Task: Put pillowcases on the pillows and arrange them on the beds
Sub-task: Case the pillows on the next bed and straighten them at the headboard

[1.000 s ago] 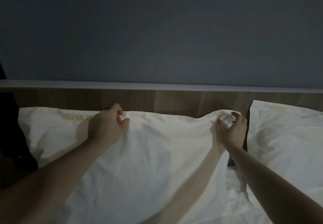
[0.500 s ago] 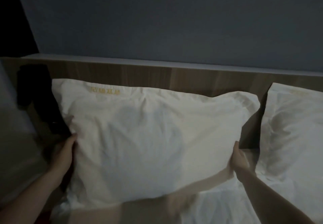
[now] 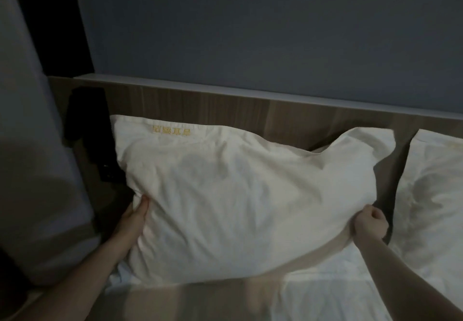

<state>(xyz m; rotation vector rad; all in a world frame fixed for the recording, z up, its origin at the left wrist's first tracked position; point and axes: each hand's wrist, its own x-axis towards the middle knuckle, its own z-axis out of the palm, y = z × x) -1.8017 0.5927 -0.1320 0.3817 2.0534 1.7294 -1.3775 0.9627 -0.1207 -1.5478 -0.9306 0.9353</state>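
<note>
**A:** Start with the big things. You have the bed (image 3: 325, 295) laid with white sheets, and its wooden headboard (image 3: 225, 110) runs along the grey wall (image 3: 250, 32). Why is the pillow (image 3: 245, 195) where it is?

**B:** You have it standing against the headboard at the left side of the bed, already in its white case and tilted back so that it leans on the wood. That looks like the arranging part of the job: the case is on and you are setting the pillow square at the head. A second pillow (image 3: 436, 195) stands just beside it on the right, also cased and also leaning on the headboard, with a dark gap between the two.

**A:** And your hands?

**B:** Your left hand (image 3: 135, 216) pinches the lower left edge, thumb on the front and fingers tucked behind. Your right hand (image 3: 369, 225) is curled tight around the lower right corner, bunching the cloth. Holding both bottom corners lets you shift and plump the pillow evenly, I judge.

**A:** Any writing?

**B:** A short line of yellow embroidery (image 3: 171, 130) sits on the top border of the case, near its left corner. It seems to be a few characters, probably a logo, but you cannot read them in this dim light.
</note>
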